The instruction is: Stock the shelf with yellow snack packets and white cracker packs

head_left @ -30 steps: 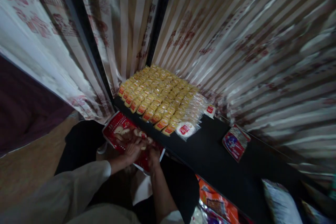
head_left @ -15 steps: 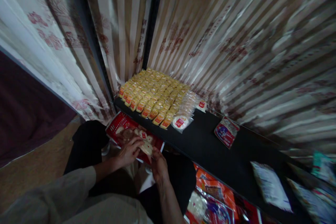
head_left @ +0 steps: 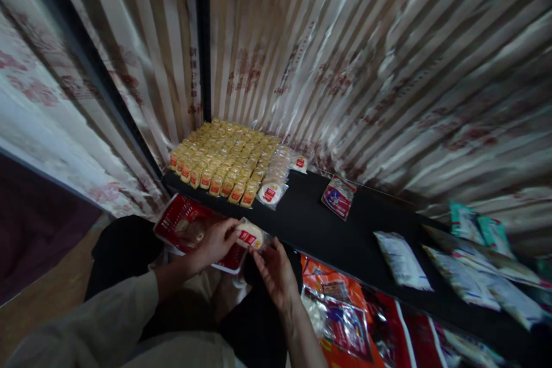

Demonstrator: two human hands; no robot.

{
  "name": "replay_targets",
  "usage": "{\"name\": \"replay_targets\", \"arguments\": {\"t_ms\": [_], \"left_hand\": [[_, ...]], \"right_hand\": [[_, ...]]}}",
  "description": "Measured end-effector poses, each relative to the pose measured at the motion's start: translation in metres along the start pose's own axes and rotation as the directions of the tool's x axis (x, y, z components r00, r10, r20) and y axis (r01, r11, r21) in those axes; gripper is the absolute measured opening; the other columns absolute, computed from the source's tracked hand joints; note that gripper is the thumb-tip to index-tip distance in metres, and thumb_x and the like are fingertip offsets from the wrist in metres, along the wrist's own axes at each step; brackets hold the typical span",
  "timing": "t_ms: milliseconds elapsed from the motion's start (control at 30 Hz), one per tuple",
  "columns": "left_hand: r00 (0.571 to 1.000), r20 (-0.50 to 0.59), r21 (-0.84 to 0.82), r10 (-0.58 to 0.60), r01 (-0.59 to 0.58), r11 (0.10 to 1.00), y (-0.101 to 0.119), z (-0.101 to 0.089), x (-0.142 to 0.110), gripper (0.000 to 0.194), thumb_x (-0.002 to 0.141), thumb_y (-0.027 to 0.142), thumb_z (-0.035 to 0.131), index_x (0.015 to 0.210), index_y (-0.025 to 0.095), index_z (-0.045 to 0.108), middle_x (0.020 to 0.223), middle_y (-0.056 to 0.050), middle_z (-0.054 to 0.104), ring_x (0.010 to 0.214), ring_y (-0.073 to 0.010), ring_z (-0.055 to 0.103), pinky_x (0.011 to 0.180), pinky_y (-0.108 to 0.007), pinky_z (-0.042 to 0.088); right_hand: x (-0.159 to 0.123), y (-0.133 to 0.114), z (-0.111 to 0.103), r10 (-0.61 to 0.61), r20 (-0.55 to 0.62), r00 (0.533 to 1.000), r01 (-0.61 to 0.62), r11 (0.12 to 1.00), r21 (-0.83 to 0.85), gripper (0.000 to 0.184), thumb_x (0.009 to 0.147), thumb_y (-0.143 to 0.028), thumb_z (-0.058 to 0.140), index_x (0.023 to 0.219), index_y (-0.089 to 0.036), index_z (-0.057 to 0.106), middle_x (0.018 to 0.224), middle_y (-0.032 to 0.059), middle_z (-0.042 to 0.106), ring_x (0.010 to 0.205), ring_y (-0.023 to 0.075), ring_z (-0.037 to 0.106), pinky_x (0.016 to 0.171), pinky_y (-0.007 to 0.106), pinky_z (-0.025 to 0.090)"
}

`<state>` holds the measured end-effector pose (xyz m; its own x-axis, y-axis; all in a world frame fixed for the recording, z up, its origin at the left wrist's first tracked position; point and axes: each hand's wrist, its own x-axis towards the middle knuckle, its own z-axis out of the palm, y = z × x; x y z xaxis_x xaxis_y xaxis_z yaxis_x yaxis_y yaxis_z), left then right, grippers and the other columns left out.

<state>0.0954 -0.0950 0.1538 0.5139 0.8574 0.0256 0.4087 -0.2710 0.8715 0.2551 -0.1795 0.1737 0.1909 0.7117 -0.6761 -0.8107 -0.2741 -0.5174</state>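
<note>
The white pack (head_left: pixel 249 235) has come up to the black shelf's (head_left: pixel 302 219) front edge, red label now showing — so it's clear of the red basket (head_left: pixel 171 214) below that shelf. My left hand (head_left: pixel 221 240) pinches it; my right hand's (head_left: pixel 277 276) part-spread fingers meet its wrapper — whether gripping, I can't tell.
</note>
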Motion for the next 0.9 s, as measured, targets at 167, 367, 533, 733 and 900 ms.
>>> {"name": "replay_targets", "arguments": {"t_ms": [167, 367, 533, 733, 900], "left_hand": [[0.995, -0.036, -0.24, -0.09, 0.079, 0.967, 0.009, 0.024, 0.013, 0.014, 0.084, 0.029, 0.048, 0.085, 0.018, 0.058, 0.081, -0.002, 0.065, 0.077, -0.0138, 0.061, 0.067, -0.021, 0.048], [0.93, 0.137, -0.643, -0.342, 0.346, 0.684, 0.044, 0.051, 0.024, 0.024, 0.075, 0.034, 0.063, 0.086, 0.015, 0.054, 0.078, -0.002, 0.064, 0.056, -0.0111, 0.057, 0.045, -0.02, 0.045], [0.871, 0.264, -0.762, -0.414, 0.451, 0.464, 0.08, 0.069, 0.03, 0.021, 0.077, 0.021, 0.066, 0.091, 0.013, 0.054, 0.086, -0.007, 0.067, 0.071, -0.0145, 0.065, 0.061, -0.026, 0.054], [0.865, 0.242, -0.829, -0.44, 0.42, 0.369, 0.108, 0.102, 0.048, 0.014, 0.083, 0.01, 0.056, 0.097, 0.012, 0.055, 0.098, -0.01, 0.065, 0.082, -0.0159, 0.066, 0.072, -0.03, 0.057], [0.856, 0.247, -0.85, -0.455, 0.416, 0.322, 0.11, 0.123, 0.062, 0.012, 0.085, 0.007, 0.052, 0.095, 0.013, 0.053, 0.096, -0.008, 0.065, 0.079, -0.0143, 0.066, 0.078, -0.032, 0.056]], "right_hand": [[-0.002, -0.011, -0.013, -0.098, -0.042, 0.994, 0.097, 0.995, -0.038, 0.033, 0.065, -0.041, 0.076, 0.083, -0.015, 0.067, 0.08, 0.0048, 0.07, 0.071, 0.0137, 0.066, 0.064, 0.02, 0.054], [-0.007, -0.031, -0.02, -0.313, -0.045, 0.949, 0.301, 0.937, -0.175, 0.04, 0.047, -0.039, 0.086, 0.065, -0.016, 0.06, 0.044, -0.01, 0.045, 0.035, 0.0007, 0.032, 0.032, 0.013, 0.019], [-0.007, -0.06, -0.02, -0.436, -0.127, 0.891, 0.422, 0.899, -0.119, 0.045, 0.043, -0.044, 0.086, 0.068, -0.016, 0.062, 0.05, -0.0076, 0.054, 0.041, 0.0029, 0.041, 0.038, 0.015, 0.03], [0.006, -0.074, -0.036, -0.556, -0.177, 0.812, 0.536, 0.831, -0.147, 0.046, 0.047, -0.041, 0.085, 0.081, -0.019, 0.065, 0.076, -0.0021, 0.069, 0.065, 0.011, 0.061, 0.059, 0.02, 0.047], [0.02, -0.078, -0.053, -0.574, -0.153, 0.805, 0.538, 0.814, -0.22, 0.046, 0.049, -0.039, 0.083, 0.087, -0.021, 0.064, 0.079, -0.0027, 0.07, 0.071, 0.013, 0.063, 0.064, 0.021, 0.049]]}}
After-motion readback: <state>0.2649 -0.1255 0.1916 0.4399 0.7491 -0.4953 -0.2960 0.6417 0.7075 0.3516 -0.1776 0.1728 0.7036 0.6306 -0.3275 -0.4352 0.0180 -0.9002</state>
